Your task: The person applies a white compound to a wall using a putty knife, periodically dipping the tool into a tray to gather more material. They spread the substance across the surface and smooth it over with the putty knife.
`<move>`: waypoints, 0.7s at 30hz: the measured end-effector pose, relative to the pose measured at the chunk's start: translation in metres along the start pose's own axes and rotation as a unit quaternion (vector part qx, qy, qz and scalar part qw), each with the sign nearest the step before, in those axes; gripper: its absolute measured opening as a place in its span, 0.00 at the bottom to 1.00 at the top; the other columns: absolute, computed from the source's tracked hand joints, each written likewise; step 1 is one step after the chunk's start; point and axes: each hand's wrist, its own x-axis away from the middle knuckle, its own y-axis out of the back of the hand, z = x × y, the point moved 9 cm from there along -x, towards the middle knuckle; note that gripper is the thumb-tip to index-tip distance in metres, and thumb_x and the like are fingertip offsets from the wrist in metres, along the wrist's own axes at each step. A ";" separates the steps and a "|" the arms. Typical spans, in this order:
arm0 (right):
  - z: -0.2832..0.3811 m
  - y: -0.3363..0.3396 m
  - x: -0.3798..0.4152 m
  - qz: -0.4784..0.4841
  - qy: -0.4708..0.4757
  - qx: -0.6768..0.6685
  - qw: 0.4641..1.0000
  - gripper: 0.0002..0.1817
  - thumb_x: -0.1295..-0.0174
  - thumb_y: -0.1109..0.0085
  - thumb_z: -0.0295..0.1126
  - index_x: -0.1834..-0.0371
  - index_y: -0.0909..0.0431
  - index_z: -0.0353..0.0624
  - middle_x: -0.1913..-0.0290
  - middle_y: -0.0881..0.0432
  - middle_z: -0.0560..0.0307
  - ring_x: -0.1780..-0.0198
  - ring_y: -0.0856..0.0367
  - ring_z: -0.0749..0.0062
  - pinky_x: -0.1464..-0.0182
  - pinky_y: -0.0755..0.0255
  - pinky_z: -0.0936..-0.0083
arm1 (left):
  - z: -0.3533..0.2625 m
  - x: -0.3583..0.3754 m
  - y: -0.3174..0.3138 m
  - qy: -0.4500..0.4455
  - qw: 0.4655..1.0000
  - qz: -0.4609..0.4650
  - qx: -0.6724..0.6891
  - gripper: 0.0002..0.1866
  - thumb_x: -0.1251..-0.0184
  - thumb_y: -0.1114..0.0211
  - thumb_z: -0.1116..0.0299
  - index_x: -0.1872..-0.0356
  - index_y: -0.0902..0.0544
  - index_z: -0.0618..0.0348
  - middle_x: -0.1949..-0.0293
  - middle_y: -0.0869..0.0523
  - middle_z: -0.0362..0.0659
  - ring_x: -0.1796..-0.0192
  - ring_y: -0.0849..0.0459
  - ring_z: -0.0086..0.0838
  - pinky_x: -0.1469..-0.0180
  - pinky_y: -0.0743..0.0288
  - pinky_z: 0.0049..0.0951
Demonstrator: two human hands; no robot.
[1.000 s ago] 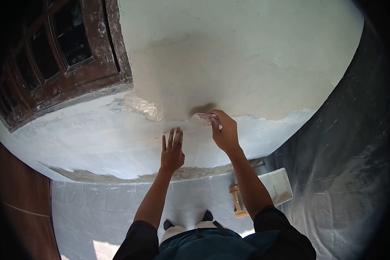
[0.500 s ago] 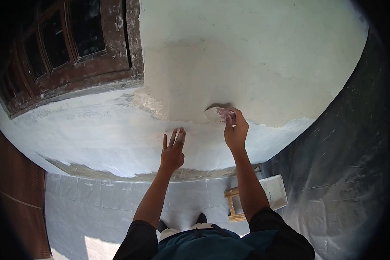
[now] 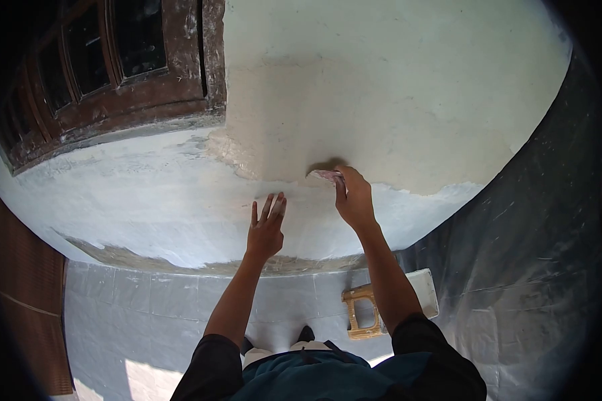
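Observation:
My right hand (image 3: 356, 197) pinches a thin, curved, pinkish-white sheet (image 3: 326, 175) that looks like sandpaper. The sheet sits at the wall, close to the ragged edge between the beige upper coat and the whiter lower band, and casts a small shadow above it. To its left, my left hand (image 3: 266, 226) has its fingers stretched out and slightly spread, holding nothing. Its fingertips rest at or very near the whitish part of the wall (image 3: 147, 194). The sheet's face toward the wall is hidden.
A brown wooden window (image 3: 130, 60) with dark panes is at upper left. On the grey-covered floor (image 3: 140, 301) stand a yellowish stool (image 3: 361, 314) and a pale tray (image 3: 424, 293), partly behind my right forearm. Dark plastic sheeting (image 3: 508, 267) spreads along the right side.
My right hand has shifted a little left along the wall with the sheet, which is now seen more edge-on. My left hand stays in about the same place.

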 end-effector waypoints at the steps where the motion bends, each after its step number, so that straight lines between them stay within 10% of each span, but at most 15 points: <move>1: -0.012 0.003 -0.003 -0.011 -0.042 -0.023 0.999 0.13 0.41 0.45 0.17 0.52 0.26 0.34 0.59 0.18 0.42 0.59 0.18 0.45 0.58 0.23 0.65 | 0.000 0.000 0.001 -0.001 1.000 -0.001 0.000 0.41 0.48 0.46 0.77 0.27 0.42 0.57 0.23 0.48 0.38 0.22 0.52 0.33 0.23 0.58 0.52; 21: -0.029 0.026 -0.002 -0.069 -0.143 -0.050 0.986 0.12 0.40 0.45 0.17 0.53 0.26 0.35 0.59 0.18 0.41 0.59 0.16 0.49 0.57 0.23 0.69 | 0.002 -0.001 -0.007 0.008 1.000 0.023 0.004 0.41 0.50 0.44 0.77 0.28 0.41 0.58 0.24 0.47 0.39 0.22 0.51 0.34 0.23 0.58 0.52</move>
